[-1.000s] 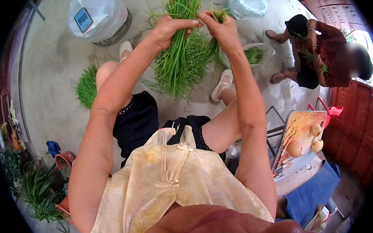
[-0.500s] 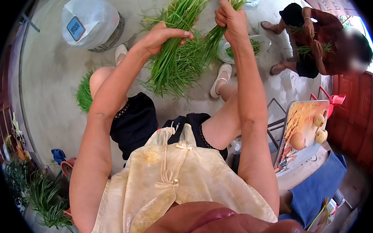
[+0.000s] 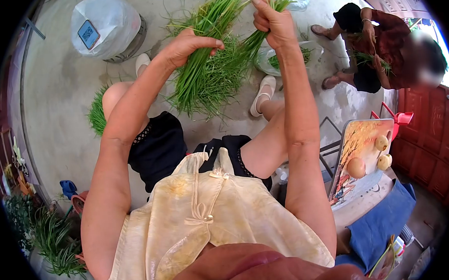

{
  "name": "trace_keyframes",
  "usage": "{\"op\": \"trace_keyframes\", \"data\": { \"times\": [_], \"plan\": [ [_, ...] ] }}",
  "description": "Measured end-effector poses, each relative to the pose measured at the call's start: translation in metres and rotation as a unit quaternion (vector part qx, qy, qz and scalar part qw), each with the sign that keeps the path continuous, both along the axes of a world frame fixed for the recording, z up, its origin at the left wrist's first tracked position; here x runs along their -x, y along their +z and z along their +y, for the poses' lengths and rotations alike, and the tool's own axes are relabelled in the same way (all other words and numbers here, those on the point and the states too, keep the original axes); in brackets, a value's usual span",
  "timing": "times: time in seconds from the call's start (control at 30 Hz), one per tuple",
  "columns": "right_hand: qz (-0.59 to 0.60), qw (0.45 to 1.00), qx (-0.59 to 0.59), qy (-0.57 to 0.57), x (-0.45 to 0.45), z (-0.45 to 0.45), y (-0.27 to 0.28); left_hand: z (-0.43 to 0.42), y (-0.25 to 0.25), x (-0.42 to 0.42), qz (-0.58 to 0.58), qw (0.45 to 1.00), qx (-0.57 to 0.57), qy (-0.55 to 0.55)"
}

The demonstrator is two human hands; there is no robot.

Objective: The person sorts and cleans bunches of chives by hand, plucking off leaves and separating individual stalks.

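Observation:
My left hand (image 3: 186, 47) is wrapped round a large bunch of long green stalks (image 3: 201, 66), its thumb stretched across them. To the right, my right hand (image 3: 274, 23) is closed on a smaller bunch of green stalks (image 3: 253, 44), whose ends hang down to the left. Below both hands a loose pile of green stalks (image 3: 222, 82) lies on the floor between my feet. The two bunches almost meet near my hands.
A white-bagged bucket (image 3: 112, 25) with a phone (image 3: 88, 34) stands upper left. Another green pile (image 3: 97, 113) lies by my knee. Bags (image 3: 315, 53) are beyond my right foot. A person (image 3: 396, 47) holds stalks at right, above a board with round items (image 3: 357, 149).
My hands have moved apart, each with its own bunch. My left hand has come down and left; my right hand has turned. The co-worker's hands have shifted slightly.

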State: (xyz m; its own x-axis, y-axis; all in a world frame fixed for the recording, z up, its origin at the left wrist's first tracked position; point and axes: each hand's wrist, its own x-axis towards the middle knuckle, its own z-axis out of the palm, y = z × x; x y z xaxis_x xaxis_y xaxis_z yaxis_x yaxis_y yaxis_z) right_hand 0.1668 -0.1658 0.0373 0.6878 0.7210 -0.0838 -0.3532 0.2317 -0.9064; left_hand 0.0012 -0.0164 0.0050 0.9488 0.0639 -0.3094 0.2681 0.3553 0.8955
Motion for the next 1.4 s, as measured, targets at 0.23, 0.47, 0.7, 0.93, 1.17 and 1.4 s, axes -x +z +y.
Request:
{"op": "trace_keyframes", "data": {
  "times": [0.23,0.47,0.7,0.93,1.17,1.4],
  "plan": [
    [-0.137,0.984,0.027,-0.114,0.001,0.003,0.0,0.0,-0.006,-0.002,0.014,0.999,-0.011,0.039],
    [-0.245,0.961,0.102,-0.08,0.02,0.017,-0.021,-0.003,-0.015,-0.007,-0.002,0.991,-0.118,0.054],
    [-0.133,0.976,0.005,-0.174,0.006,0.003,0.008,0.004,-0.024,-0.008,0.069,0.991,-0.017,0.116],
    [-0.138,0.932,-0.047,-0.331,-0.04,-0.044,0.022,0.048,-0.046,0.021,0.112,0.975,-0.005,0.194],
    [-0.153,0.947,-0.008,-0.283,-0.054,-0.059,0.007,0.082,-0.048,0.03,0.117,0.956,0.016,0.27],
    [-0.091,0.99,0.059,-0.086,-0.019,-0.023,-0.001,0.062,-0.019,0.016,0.044,0.974,0.118,0.188]
  ]
}}
